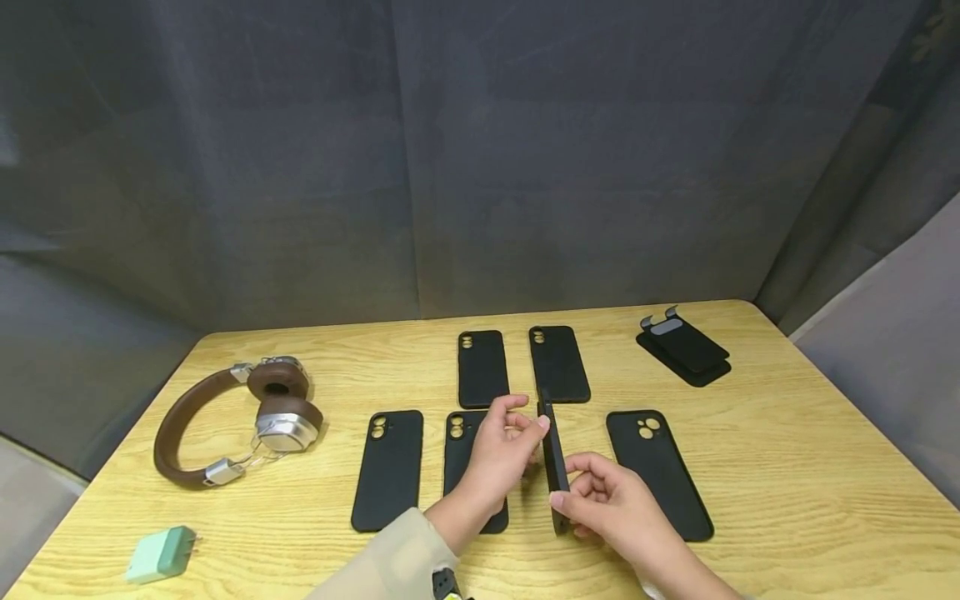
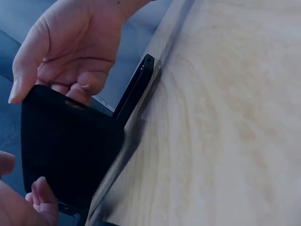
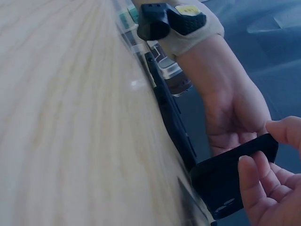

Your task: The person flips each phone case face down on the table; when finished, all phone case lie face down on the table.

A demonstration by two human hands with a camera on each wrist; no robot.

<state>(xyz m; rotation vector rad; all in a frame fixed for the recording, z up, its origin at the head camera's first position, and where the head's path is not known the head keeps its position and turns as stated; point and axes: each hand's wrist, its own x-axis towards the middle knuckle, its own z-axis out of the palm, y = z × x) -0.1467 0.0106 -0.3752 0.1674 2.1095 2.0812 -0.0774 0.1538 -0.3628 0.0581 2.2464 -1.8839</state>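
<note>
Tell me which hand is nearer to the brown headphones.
Left. The left hand is to the right of the brown headphones; the right hand is farther right, pinching the near end of a black phone case.

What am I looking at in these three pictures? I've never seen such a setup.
No machine here, just a person's bare left hand and right hand. The widest picture is taken from the head, looking forward and down; the others from the left and right wrists, so the wooden table looks tilted there. Both hands hold a black phone case, seen edge-on from the head. Five more black cases lie on the table, with brown headphones and a green plug towards the left, and a black hooked item far right.
</note>
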